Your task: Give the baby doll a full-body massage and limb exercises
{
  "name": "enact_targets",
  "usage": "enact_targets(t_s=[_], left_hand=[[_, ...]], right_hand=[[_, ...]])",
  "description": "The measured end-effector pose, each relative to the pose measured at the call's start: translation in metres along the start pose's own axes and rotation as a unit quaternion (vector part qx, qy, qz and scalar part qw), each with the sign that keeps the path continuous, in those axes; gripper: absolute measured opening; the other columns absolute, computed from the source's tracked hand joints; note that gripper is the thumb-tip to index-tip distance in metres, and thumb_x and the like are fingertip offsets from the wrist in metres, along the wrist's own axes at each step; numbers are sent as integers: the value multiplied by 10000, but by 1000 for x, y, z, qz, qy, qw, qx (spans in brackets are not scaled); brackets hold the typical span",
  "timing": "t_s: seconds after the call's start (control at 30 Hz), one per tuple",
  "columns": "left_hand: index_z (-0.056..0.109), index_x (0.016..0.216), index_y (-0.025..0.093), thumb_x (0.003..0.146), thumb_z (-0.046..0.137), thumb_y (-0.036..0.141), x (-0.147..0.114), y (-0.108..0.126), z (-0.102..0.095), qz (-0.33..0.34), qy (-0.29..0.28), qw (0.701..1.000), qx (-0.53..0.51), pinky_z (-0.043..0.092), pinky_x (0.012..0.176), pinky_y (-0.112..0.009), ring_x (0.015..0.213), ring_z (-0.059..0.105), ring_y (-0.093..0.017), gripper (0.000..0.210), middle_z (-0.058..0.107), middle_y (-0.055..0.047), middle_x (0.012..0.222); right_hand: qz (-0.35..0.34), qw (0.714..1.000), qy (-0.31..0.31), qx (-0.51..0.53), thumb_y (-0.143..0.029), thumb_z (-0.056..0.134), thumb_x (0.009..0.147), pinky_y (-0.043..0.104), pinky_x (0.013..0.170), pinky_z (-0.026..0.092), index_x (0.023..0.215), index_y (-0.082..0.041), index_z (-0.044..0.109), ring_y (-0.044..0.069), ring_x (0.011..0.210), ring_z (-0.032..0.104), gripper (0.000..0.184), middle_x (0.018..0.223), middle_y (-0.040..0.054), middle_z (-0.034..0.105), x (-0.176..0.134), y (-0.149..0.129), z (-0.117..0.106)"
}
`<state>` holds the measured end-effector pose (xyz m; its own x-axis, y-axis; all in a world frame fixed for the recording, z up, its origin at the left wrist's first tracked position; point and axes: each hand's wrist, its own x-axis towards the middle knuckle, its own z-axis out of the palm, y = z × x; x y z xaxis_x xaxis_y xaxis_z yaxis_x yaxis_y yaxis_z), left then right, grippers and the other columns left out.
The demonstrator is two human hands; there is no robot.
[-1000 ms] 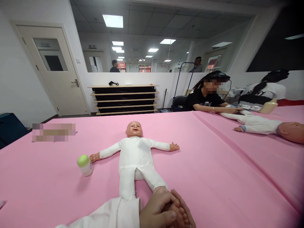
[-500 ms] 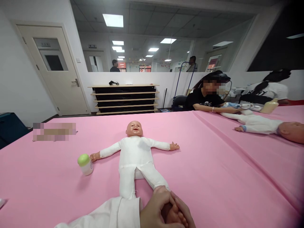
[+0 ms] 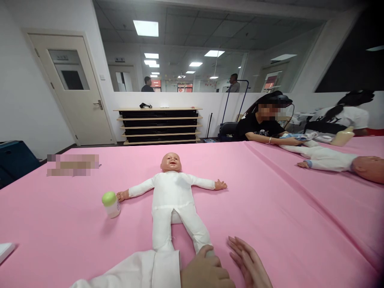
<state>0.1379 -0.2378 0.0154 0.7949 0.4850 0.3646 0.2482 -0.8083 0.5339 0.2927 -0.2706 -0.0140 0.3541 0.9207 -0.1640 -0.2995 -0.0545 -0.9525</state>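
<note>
A baby doll in a white cloth suit lies on its back, arms spread, head away from me. My left hand, in a white sleeve, is closed round the doll's lower leg on the right side of the view; the foot there is hidden under my fingers. Just right of it, apart from the doll, my right hand has its fingers stretched out and holds nothing. Beside the doll's hand on the left stands a small bottle with a green cap.
A pink cloth covers the table. A white object lies at the left edge. On the right, a co-worker handles another doll, near a cream-coloured bottle. A blurred patch covers something at the far left.
My right hand has let go of the doll's foot and moved off to the right, its fingers straightening. My left hand stays on the leg. The view has shifted slightly.
</note>
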Motion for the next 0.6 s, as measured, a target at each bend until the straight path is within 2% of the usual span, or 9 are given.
enact_targets(t_s=[0.1, 0.17, 0.27, 0.33, 0.37, 0.4, 0.43, 0.5, 0.6], left_hand=[[568, 600, 219, 891, 355, 260, -5, 0, 11, 39, 5, 997, 68, 261, 910, -374, 687, 448, -168, 363, 620, -46, 644], [617, 698, 245, 878, 392, 271, -9, 6, 6, 35, 15, 997, 67, 236, 953, -400, 778, 497, -186, 290, 663, -55, 795], [630, 960, 306, 822, 508, 322, -20, 20, -24, -16, 69, 997, -22, 177, 1019, -425, 1014, 496, -228, 185, 608, -57, 1112], [605, 1053, 278, 753, 595, 342, -33, 25, -50, -90, 174, 975, -106, 269, 996, -373, 1076, 473, -246, 307, 575, -75, 1144], [583, 1087, 248, 784, 548, 318, -41, 26, -63, -174, 262, 939, -136, 279, 1002, -371, 1145, 425, -252, 313, 524, -89, 1204], [575, 1077, 233, 805, 510, 321, -49, 25, -74, -254, 364, 882, -157, 268, 1017, -375, 1176, 396, -249, 293, 492, -87, 1227], [551, 1087, 229, 800, 515, 332, -57, 22, -83, -317, 434, 825, -177, 246, 1038, -377, 1195, 378, -246, 308, 470, -77, 1241], [479, 1151, 242, 791, 524, 327, -73, 16, -91, -401, 478, 750, -221, 232, 1051, -391, 1244, 323, -242, 373, 407, -58, 1297], [409, 1200, 232, 762, 550, 264, -87, 7, -85, -458, 481, 686, -296, 215, 1065, -396, 1295, 254, -239, 461, 347, -63, 1351]], right_hand=[[81, 991, -71, 75, -289, 620, 674, 362, 959, 448, 1009, -201, 596, 208, 1141, 513, 347, 1182, 77, 580, 2, -11, 3], [107, 983, -121, 85, -247, 595, 670, 361, 977, 431, 945, -203, 632, 200, 1161, 496, 281, 1147, 83, 603, 5, -17, 7], [157, 965, -198, 72, -251, 548, 716, 363, 983, 420, 885, -176, 657, 201, 1149, 507, 214, 1074, 115, 633, 13, -27, 18], [202, 947, -240, 70, -284, 497, 763, 377, 979, 417, 900, -144, 655, 211, 1113, 536, 252, 1055, 138, 634, 21, -35, 27], [225, 938, -252, 75, -295, 469, 784, 377, 983, 410, 917, -120, 649, 214, 1096, 549, 284, 1055, 152, 630, 25, -39, 32], [250, 927, -267, 82, -298, 445, 803, 368, 996, 396, 941, -95, 640, 212, 1088, 554, 314, 1066, 164, 621, 30, -41, 36], [272, 917, -279, 89, -296, 425, 818, 355, 1009, 380, 967, -69, 627, 207, 1083, 556, 338, 1080, 176, 612, 33, -43, 41], [303, 900, -296, 103, -290, 397, 843, 333, 1026, 352, 1011, -31, 600, 197, 1072, 560, 369, 1096, 186, 601, 40, -45, 51], [330, 879, -325, 115, -336, 355, 872, 339, 1022, 338, 1036, -10, 575, 202, 1047, 568, 427, 1066, 184, 614, 47, -41, 67]])
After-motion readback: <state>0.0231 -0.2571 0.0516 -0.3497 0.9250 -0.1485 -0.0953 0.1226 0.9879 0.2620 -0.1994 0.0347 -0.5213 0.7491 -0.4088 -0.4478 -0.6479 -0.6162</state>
